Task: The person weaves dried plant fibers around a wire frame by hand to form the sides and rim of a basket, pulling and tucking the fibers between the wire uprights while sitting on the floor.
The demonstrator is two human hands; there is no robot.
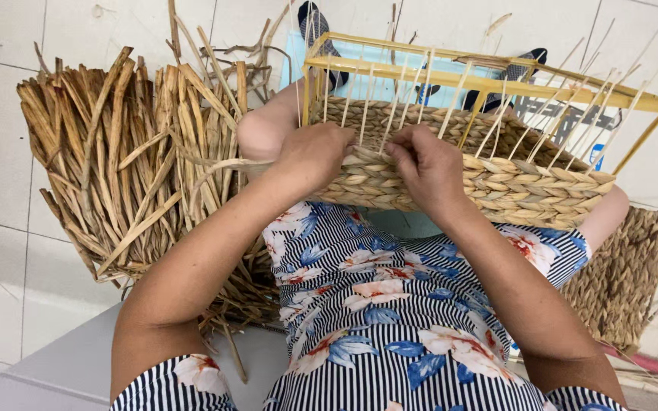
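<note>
Seated, a person's left hand [315, 156] and right hand [428, 169] pinch braided straw [367, 156] on a half-woven basket [496, 183] (best kept taut, packed down).

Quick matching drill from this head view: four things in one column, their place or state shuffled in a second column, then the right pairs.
1. left hand
2. right hand
3. bundle of dried leaves
4. finished woven panel

A. lies on the floor beside the left arm
B. at the lower right, beside the knee
C. fingers pressed on the braided rows near the basket's middle
D. grips the near left end of the half-woven basket

Pairs: 1-D, 2-C, 3-A, 4-B
</note>
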